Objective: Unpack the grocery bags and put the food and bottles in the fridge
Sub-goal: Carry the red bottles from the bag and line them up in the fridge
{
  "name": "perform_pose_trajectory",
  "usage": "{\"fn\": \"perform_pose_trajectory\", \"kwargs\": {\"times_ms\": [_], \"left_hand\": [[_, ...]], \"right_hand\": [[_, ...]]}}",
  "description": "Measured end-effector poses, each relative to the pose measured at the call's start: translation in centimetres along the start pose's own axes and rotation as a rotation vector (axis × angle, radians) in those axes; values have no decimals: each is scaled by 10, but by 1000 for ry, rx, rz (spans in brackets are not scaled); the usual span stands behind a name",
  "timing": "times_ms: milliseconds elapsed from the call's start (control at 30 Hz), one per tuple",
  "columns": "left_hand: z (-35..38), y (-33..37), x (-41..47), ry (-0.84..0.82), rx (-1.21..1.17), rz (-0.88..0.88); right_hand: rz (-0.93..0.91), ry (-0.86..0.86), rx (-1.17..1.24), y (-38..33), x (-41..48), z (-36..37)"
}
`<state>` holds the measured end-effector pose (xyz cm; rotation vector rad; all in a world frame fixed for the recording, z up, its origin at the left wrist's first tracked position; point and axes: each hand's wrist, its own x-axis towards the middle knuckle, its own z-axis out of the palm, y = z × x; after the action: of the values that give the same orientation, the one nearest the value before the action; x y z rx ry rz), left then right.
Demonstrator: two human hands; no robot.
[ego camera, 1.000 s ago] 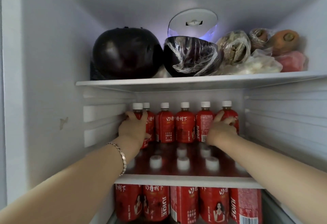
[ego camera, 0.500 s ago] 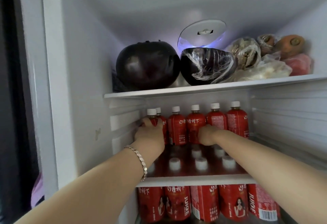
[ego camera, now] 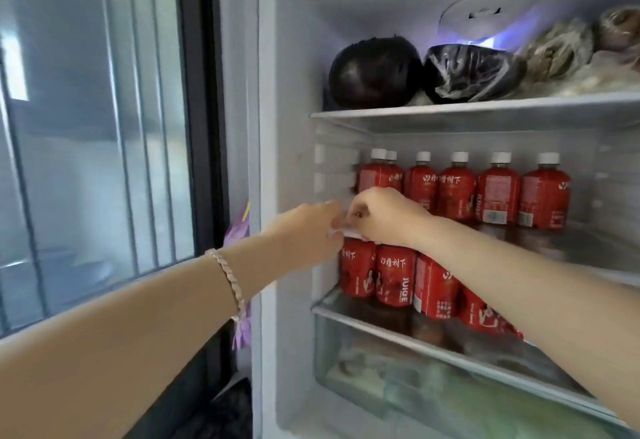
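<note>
Open headroom above packed bottles [ego camera: 453, 192]

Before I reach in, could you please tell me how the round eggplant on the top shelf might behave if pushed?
The round eggplant looks glossy, so probably slippery. Being rounded, it would likely roll, though the film-wrapped item beside it may block it. Its bulk suggests some weight.

The left forearm [ego camera: 138, 334], entering from 8 o'clock, is bare up to the left hand [ego camera: 304, 230]. On its wrist is a slim silver-coloured metal bracelet [ego camera: 230, 282] of small flat links set slantwise, each overlapping the next. The right forearm [ego camera: 519, 282], entering from 4 o'clock, is bare up to the right hand [ego camera: 384, 217].
</note>
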<state>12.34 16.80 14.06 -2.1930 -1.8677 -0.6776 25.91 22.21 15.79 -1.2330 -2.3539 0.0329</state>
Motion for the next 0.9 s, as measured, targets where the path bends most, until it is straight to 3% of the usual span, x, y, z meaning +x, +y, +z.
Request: {"fn": "perform_pose_trajectory", "kwargs": {"times_ms": [133, 400, 633, 900], "left_hand": [[4, -28, -104, -51, 79, -309], [-36, -45, -338, -336, 378, -860], [-121, -6, -594, -217, 437, -1300], [-226, 99, -892, -80, 480, -1775]], "right_hand": [[-199, -128, 91, -61, -47, 34], [-614, -475, 184, -217, -177, 101], [-980, -655, 287, -396, -361, 127], [-1463, -646, 210, -599, -621, 110]]}}
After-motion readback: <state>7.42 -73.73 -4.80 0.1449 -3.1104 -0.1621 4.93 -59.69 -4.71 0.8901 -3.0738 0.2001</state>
